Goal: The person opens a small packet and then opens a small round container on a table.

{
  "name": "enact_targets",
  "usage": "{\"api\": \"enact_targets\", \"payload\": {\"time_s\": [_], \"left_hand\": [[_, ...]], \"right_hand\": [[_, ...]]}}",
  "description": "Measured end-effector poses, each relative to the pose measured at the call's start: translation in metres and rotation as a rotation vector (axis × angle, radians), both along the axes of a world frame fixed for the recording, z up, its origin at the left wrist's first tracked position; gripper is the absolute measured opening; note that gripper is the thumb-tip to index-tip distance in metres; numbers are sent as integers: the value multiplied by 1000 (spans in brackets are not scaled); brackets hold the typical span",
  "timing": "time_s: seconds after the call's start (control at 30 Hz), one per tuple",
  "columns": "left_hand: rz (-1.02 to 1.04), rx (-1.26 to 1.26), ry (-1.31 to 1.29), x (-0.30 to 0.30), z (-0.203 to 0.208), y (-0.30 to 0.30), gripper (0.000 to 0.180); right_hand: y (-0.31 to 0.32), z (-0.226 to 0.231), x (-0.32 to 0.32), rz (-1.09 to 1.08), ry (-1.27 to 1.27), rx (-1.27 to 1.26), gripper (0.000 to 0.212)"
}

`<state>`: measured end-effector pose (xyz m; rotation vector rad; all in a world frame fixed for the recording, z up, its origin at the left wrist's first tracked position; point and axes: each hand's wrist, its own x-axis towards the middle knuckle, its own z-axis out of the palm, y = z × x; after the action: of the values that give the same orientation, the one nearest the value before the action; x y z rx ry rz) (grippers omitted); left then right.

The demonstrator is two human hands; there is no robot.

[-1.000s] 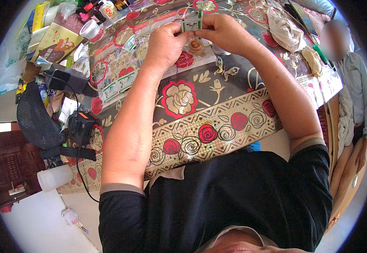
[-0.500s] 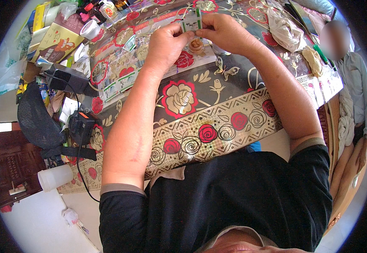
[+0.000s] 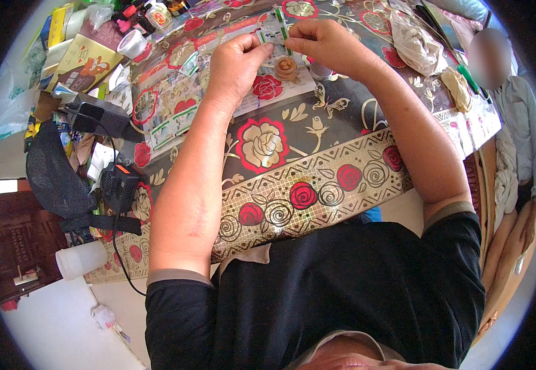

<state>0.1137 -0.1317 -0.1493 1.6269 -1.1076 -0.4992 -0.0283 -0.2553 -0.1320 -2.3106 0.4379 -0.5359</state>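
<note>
My left hand (image 3: 238, 66) is closed, pinching a small white packet with green edges (image 3: 268, 37) between thumb and fingers. Close beside it, my right hand (image 3: 328, 48) is closed on a narrow green-and-white strip (image 3: 281, 23). Whether this strip is still joined to the packet I cannot tell. Just below the hands stands a small round clear tub of brown paste (image 3: 286, 68). A second small round container (image 3: 321, 70) sits under my right wrist, partly hidden. Printed sheets (image 3: 206, 80) lie beneath, with several more green-edged packets (image 3: 184, 118) on them.
A flowered tablecloth (image 3: 268, 145) covers the table. At the left are a brown-and-cream box (image 3: 84, 61), a white cup (image 3: 131, 44), a black device (image 3: 97, 115) and a black mesh cap (image 3: 58, 169). Crumpled cloth (image 3: 417, 46) lies at right; another person (image 3: 520, 117) sits beyond.
My hands have drawn slightly apart, the left one moving leftward. The packet, earlier pinched upright between both, now shows a green edge by each hand. The tub is more exposed.
</note>
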Motion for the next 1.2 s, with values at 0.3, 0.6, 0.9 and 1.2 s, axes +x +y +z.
{"api": "enact_targets", "payload": {"time_s": [0.3,0.6,0.9,1.2], "left_hand": [[34,-66,133,2,-1,0,21],[-12,-135,210,-3,0,-1,12],[-2,-149,2,-7,12,0,13],[40,-246,-72,-10,29,3,13]], "right_hand": [[-9,10,-15,104,108,-15,22],[-4,10,-14,24,-68,220,30],[0,3,9,-59,-280,321,31],[24,22,3,-49,-208,332,20]]}}
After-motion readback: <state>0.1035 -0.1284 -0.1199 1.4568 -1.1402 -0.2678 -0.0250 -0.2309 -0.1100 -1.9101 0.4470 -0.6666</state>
